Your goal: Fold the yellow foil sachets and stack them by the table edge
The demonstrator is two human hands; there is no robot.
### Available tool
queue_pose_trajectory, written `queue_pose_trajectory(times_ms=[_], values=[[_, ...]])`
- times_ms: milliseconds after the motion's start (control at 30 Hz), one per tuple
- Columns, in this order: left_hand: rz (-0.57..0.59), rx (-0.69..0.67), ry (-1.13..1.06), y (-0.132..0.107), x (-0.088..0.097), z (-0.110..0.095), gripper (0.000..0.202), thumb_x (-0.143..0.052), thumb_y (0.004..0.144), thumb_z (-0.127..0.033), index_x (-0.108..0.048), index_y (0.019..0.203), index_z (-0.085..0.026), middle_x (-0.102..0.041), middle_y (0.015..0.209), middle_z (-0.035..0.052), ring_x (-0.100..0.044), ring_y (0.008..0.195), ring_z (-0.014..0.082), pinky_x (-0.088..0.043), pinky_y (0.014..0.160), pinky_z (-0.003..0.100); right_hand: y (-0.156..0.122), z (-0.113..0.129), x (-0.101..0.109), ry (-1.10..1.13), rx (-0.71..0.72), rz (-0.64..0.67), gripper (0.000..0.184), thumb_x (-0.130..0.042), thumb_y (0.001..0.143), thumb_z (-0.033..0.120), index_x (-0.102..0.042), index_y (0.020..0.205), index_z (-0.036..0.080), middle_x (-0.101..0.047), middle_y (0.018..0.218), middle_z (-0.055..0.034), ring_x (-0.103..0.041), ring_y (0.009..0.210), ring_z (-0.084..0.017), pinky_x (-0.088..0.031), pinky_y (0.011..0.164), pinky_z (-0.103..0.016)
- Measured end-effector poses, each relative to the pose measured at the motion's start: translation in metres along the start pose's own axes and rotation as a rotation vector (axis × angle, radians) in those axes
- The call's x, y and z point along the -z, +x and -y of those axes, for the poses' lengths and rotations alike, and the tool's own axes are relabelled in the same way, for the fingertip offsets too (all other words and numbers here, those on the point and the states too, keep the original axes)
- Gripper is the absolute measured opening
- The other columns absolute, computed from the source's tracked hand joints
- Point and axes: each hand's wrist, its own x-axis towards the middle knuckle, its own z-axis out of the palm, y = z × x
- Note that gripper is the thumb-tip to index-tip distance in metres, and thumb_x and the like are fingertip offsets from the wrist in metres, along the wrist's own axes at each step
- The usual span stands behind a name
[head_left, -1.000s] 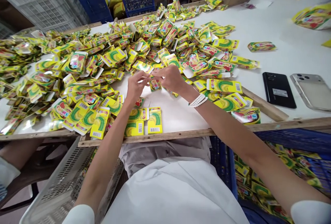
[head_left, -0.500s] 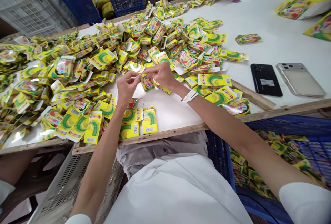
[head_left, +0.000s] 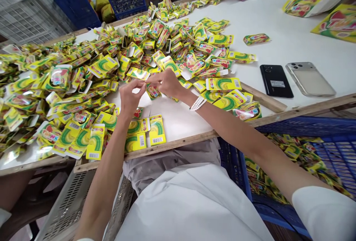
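So, in the head view, a big heap of yellow-and-green printed cardboard boxes [head_left: 102, 66] is spreading over the white-topped table [head_left: 191, 122], and I'm placing everything off that heap. Both bare hands are working at its near edge: the left hand [head_left: 130, 96] and the right hand [head_left: 168, 83] are bringing their curled fingers together, tips practically meeting. Honestly can't tell whether either grip is closing on anything, the spot's too small. A small yellow, green and red cardboard box [head_left: 152, 91] is showing right under the right hand, just in front of the heap; can't tell if it's being held. Three flat-looking yellow-and-green cardboard boxes [head_left: 157, 129] are lying nearer the person than the heap. Off to its right, a black rectangular phone [head_left: 276, 81] is lying beside a clear-and-silver phone-shaped thing [head_left: 310, 79].
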Motion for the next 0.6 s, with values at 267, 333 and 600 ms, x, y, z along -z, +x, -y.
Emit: queue_pose_trajectory(times_ms=[267, 333, 600], values=[[0.081, 0.031, -0.069, 0.001, 0.000, 0.009, 0.037, -0.078, 0.089, -0.056, -0.072, 0.083, -0.020, -0.080, 0.093, 0.0040, -0.072, 0.079, 0.0143, -0.062, 0.079, 0.026, 0.000, 0.016, 0.012, -0.211, 0.057, 0.083, 0.036, -0.056, 0.098, 0.015, -0.089, 0.111, 0.024, -0.084, 0.113, -0.0045, -0.075, 0.109, -0.023, -0.048, 0.092, -0.030], [0.117, 0.038, -0.067, -0.001, -0.005, 0.010, 0.037, -0.082, 0.086, -0.055, -0.069, 0.090, -0.020, -0.078, 0.095, 0.0024, -0.070, 0.075, 0.0118, -0.060, 0.074, 0.024, -0.003, 0.023, 0.017, -0.312, 0.047, 0.106, 0.035, -0.059, 0.098, 0.017, -0.087, 0.120, 0.022, -0.083, 0.114, -0.0081, -0.073, 0.110, -0.026, -0.047, 0.092, -0.033], [0.111, 0.073, -0.102, -0.001, -0.006, -0.003, 0.045, -0.078, 0.092, -0.052, -0.063, 0.125, -0.026, -0.077, 0.131, 0.0083, -0.075, 0.109, 0.0177, -0.059, 0.078, 0.023, -0.002, 0.023, 0.030, -0.453, -0.034, 0.109, 0.032, -0.061, 0.103, 0.033, -0.084, 0.099, 0.012, -0.079, 0.101, -0.0193, -0.070, 0.102, -0.032, -0.052, 0.095, -0.043]])
